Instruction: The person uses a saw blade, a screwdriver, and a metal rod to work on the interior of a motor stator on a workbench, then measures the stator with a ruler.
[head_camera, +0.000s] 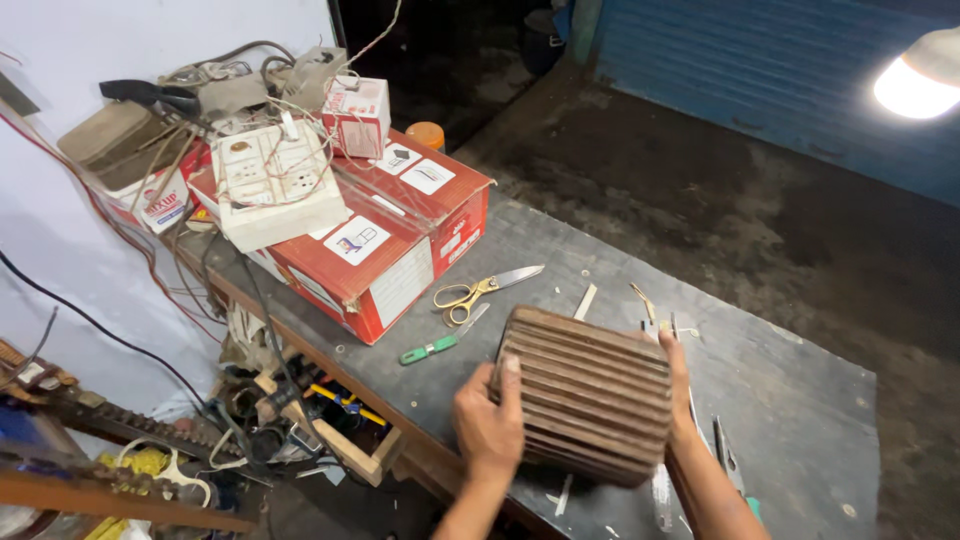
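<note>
Near the front edge of the dark workbench (800, 400), both hands hold a brown ribbed box-like cover (585, 395) tilted up off the surface: the left hand (487, 425) is closed round its left edge with the thumb pressed on the slats, and the right hand (682, 385) is clamped along its right edge, fingers mostly hidden behind it. It looks rigid and fairly light, though the thin slats could probably crack, so the solid side edges seem the safest places to hold. Yellow-handled scissors (480, 292) and a green-handled screwdriver (440, 345) lie just beyond it, near a red cardboard box (385, 255) on the far left.
</note>
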